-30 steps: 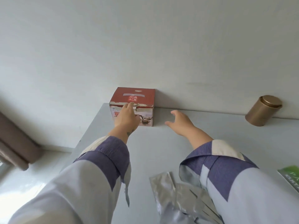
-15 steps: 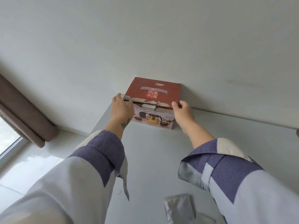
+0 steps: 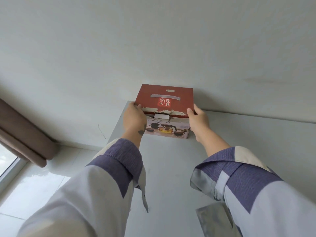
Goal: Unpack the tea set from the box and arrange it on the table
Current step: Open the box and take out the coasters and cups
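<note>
Both sides of my grip are now on the box (image 3: 164, 110): my left hand (image 3: 135, 118) wraps its left end with the thumb hooked over the torn front edge of the red lid, and my right hand (image 3: 198, 122) curls round the right end, thumb up on the lid corner. A second ago my right hand hung open in the air and only the left touched the carton; half a second ago both had just arrived. So I judge the box is secured and ready to be drawn toward me before I open it; nothing of the tea set is out yet.

It sits at the far left corner of the bench (image 3: 171, 168), its back close against the wall (image 3: 153, 48), lid shut, with a white tab showing in the slot under the lid. Just left of my left hand the bench edge drops to the floor (image 3: 42, 182), so I should pull straight back, not leftward. Between my sleeves the bench is open. A silver foil packet (image 3: 213, 218) lies near my right sleeve
</note>
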Tool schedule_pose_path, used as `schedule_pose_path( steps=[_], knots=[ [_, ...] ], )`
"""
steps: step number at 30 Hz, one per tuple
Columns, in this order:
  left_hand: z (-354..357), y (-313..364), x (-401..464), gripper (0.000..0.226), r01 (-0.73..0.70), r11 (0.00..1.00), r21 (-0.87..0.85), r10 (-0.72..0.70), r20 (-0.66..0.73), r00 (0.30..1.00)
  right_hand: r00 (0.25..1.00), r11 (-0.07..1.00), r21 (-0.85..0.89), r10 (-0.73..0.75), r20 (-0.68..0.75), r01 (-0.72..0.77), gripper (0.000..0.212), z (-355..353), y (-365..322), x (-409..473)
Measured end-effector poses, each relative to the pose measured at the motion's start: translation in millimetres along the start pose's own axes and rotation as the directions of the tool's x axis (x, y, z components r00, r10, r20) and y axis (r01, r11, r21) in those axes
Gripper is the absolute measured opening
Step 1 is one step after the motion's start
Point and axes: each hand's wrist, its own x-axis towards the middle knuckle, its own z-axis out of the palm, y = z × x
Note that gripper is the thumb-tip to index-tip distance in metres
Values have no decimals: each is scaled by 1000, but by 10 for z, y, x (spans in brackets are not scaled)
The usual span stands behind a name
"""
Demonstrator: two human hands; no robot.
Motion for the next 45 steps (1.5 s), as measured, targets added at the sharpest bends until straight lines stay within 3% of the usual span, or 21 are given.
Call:
schedule_pose_path(
  steps=[4,11,17,20,23,26,28,32,41,45],
  knots=[
    [-248,-224,-28,36,24,995,96,-19,-53,998,999,998,-47,-38,1,38,47,259,22,-236],
    [-511,-454,-69,39,-13,985,172,18,-23,1000,998,994,-96,-54,-30,51,46,448,59,-455],
    [-627,-223,12,44,1,999,39,1,-47,999,985,992,-98,-96,-142,82,43,425,-224,-490],
    [-657,-81,106,48,-22,999,-40,17,-128,992,976,997,19,-72,-206,78,42,448,-383,-437],
    [-668,25,229,51,-141,984,-109,120,-185,975,974,981,169,-55,-220,93,53,467,-484,-325],
    [-592,-5,373,49,-251,954,-165,243,-65,968,974,963,218,-118,-195,160,50,501,-518,-169],
    [-500,-117,446,51,-298,949,-98,306,69,950,972,973,96,-198,-124,210,47,528,-501,-53],
    [-339,-360,506,60,-358,910,207,295,282,913,956,946,-136,-294,17,293,54,595,-433,161],
    [-227,-468,530,54,-415,835,362,344,247,906,969,880,-414,-245,20,231,62,776,-420,425],
    [-219,-455,513,54,-416,817,398,346,239,907,979,708,-677,-177,104,200,74,725,-400,227]
  ],
)
